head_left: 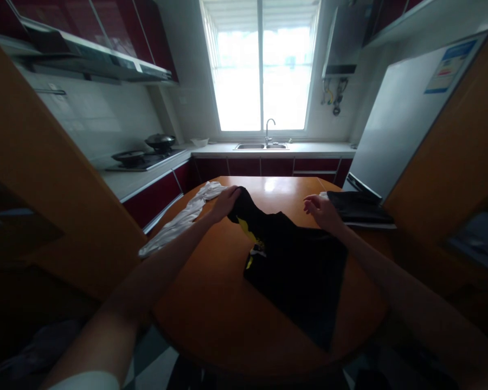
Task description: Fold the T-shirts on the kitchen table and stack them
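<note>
Head view: left hand pinches black cloth garment mid-frame on round wooden surface; right hand hovers, fingers loosely spread.

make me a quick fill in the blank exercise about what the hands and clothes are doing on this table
1. The left hand grips one end of the ____ garment with yellow marks.
2. The garments lie on a round ____ table.
3. Beside the left hand lies a long ____ cloth.
4. The right hand hovers near a folded dark pile, with its fingers ____.

Missing words: black; wooden; white; open
</note>
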### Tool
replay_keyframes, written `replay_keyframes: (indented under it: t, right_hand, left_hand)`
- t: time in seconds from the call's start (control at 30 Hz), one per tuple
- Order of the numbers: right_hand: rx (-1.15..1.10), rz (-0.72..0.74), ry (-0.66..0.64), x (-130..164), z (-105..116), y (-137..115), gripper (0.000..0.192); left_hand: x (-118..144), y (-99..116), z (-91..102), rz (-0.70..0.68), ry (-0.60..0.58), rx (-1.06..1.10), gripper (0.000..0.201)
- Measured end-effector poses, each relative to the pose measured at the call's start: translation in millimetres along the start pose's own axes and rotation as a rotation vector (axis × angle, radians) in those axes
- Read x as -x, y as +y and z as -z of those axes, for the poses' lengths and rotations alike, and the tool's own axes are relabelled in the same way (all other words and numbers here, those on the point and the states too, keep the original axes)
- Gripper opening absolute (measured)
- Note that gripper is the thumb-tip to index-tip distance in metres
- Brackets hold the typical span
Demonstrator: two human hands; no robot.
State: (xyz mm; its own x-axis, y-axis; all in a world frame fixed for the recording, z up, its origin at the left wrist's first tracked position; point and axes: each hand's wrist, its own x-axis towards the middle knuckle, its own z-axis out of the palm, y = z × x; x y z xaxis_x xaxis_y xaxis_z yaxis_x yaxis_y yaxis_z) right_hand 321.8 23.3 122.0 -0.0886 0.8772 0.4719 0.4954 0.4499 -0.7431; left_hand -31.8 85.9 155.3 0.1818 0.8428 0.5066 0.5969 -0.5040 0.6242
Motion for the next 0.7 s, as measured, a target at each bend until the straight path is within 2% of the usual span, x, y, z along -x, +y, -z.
replay_keyframes:
  t: [0.13,0.17,0.23,0.3,0.37,0.47,0.53,0.63,0.7]
  right_hand:
    - [0.064,-0.113,-0.204,38,-51,17,0.072]
    - [0.108,-0.173,-0.227,45,-63,24,0.073]
    - [0.177,-0.23,-0.243,50,-81,36,0.061]
    - [0.216,-0.218,-0.206,43,-91,43,0.042]
    - [0.25,-0.198,-0.179,30,-95,46,0.034]
    - [0.266,-0.212,-0.268,15,-97,44,0.021]
    - [0.253,-0.214,-0.308,11,-96,44,0.006]
    - [0.241,-0.207,-0.243,12,-81,46,0.007]
    - [0.234,-0.206,-0.186,12,-64,49,0.009]
  left_hand:
    - [1,14,7.6,-0.084,-0.066,-0.019,0.04]
    - [2,15,9.2,-0.099,-0.082,-0.02,0.041]
    - [5,16,12.6,-0.096,-0.119,-0.013,0.045]
    - [7,16,16.5,-0.061,-0.171,0.009,0.047]
    - [8,14,21.3,-0.022,-0.238,0.025,0.048]
    - [12,8,31.7,-0.003,-0.376,0.02,0.041]
    - [19,1,40.3,0.021,-0.518,0.024,0.039]
    - [38,-19,49.8,0.087,-0.714,0.022,0.056]
    - [54,-36,50.2,0.078,-0.74,-0.039,0.046]
